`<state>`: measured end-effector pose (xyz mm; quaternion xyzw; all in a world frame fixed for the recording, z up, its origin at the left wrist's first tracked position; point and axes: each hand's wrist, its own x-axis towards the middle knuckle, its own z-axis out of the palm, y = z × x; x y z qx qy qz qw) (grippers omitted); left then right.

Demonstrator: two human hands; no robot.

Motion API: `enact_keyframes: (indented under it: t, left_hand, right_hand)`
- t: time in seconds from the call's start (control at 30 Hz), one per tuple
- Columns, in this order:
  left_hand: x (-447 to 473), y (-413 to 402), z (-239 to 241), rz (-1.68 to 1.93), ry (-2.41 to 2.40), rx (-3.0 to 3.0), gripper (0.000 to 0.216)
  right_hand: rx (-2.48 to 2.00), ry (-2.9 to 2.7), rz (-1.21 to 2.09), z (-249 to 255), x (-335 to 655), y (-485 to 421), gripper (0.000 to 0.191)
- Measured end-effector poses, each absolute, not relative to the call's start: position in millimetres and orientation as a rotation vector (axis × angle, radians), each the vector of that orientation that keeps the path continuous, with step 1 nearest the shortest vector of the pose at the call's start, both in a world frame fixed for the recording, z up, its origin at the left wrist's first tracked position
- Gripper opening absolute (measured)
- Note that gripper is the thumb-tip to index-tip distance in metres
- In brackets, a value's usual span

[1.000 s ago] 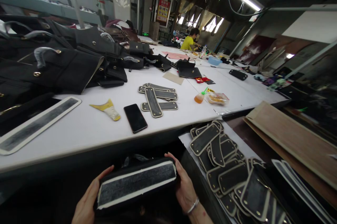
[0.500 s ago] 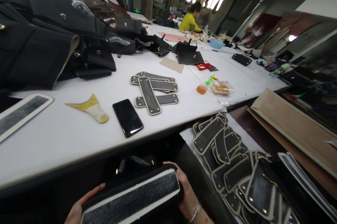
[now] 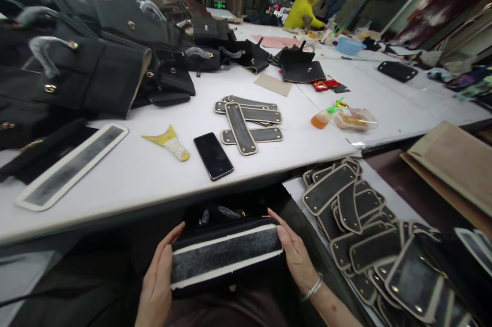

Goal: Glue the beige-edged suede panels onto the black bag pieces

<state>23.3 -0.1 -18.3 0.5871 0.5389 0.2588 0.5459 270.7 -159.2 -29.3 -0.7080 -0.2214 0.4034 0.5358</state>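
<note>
Grip of left hand (image 3: 157,273) and right hand (image 3: 299,258) was clamped on 2 ends of black bag (image 3: 226,255); phone (image 3: 213,156) lay farther off, on counter (image 3: 154,191).

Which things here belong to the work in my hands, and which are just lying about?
Likely the work: black bag held by left hand and right hand; pale-bordered strip; studded panels.
Probably just lying about: phone; clear packet; blue basin.

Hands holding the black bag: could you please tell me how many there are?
2: the left hand is at the black bag's left end, the right hand at its right end.
</note>
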Motion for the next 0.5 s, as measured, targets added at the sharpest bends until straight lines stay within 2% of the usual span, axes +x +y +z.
enact_keyframes:
  t: [0.2, 0.37, 0.5]
  left_hand:
    - [21.8, 7.6, -15.0, 0.604, 1.076, 2.302, 0.043]
    - [31.3, 10.1, 5.6, 0.457, 0.677, 2.860, 0.071]
    - [31.4, 17.1, -20.1, 0.610, 0.551, 2.904, 0.082]
  right_hand:
    - [-1.930, -0.924, 0.611, -35.6, 271.4, -158.9, 0.056]
    - [-2.049, -1.503, 0.321, -10.0, 275.1, -153.7, 0.067]
    - [-2.044, -1.669, 0.335, 13.5, 266.5, -146.2, 0.080]
